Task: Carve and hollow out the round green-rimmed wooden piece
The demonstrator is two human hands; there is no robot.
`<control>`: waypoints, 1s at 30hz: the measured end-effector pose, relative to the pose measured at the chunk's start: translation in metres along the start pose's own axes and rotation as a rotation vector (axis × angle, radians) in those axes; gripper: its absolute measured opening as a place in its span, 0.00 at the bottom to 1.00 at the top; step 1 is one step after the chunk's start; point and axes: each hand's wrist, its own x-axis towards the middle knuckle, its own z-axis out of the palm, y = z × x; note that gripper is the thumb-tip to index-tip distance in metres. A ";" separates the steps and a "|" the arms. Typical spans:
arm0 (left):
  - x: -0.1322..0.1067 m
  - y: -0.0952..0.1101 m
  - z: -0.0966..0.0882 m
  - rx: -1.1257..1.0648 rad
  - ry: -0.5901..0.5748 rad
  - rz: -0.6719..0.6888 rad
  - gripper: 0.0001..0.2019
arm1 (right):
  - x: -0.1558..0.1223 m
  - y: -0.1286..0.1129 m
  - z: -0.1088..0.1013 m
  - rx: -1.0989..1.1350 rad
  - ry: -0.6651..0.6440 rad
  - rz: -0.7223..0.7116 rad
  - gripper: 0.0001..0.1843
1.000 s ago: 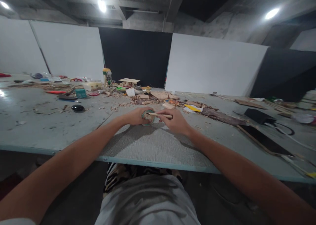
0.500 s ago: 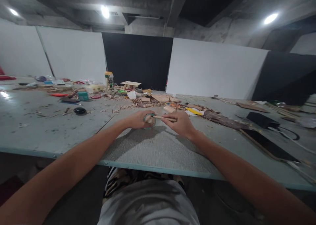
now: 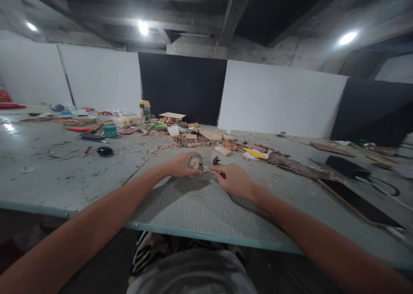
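My left hand (image 3: 180,165) is wrapped round a small round piece (image 3: 195,162) with a teal rim and a tan inside, its face turned up toward me. Between the pinched fingers of my right hand (image 3: 237,180) is a thin wooden-handled tool (image 3: 208,168) with a dark tip. That tip meets the right side of the round piece; whether it presses in cannot be made out. Just beyond my right fingers lies a small dark brown object (image 3: 216,160). Both hands are over the grey table (image 3: 193,208), near its front edge.
Wood chips and scraps (image 3: 190,139) spread behind my hands. On the right lie a yellow object (image 3: 255,153), a bark-covered branch (image 3: 293,165), a black box (image 3: 346,167) with a cable, and a phone (image 3: 358,201). A black mouse-like object (image 3: 104,150) and teal box (image 3: 110,131) are left.
My right hand has come closer to me, with the tool at a different slant. The small dark brown object now shows beyond it. My left hand keeps hold of the round piece, slightly turned.
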 end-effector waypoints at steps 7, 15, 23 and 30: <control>0.003 -0.004 -0.001 -0.053 -0.019 -0.008 0.39 | 0.003 0.006 0.003 0.135 0.093 -0.028 0.23; 0.002 -0.007 -0.001 -0.083 -0.045 0.017 0.41 | 0.001 0.001 0.000 0.124 -0.033 -0.045 0.23; 0.001 -0.006 -0.004 -0.059 -0.070 0.006 0.41 | 0.001 0.003 0.003 0.147 0.020 -0.040 0.22; 0.001 -0.004 -0.003 -0.024 -0.056 0.021 0.41 | 0.006 0.009 0.001 0.202 0.098 -0.036 0.22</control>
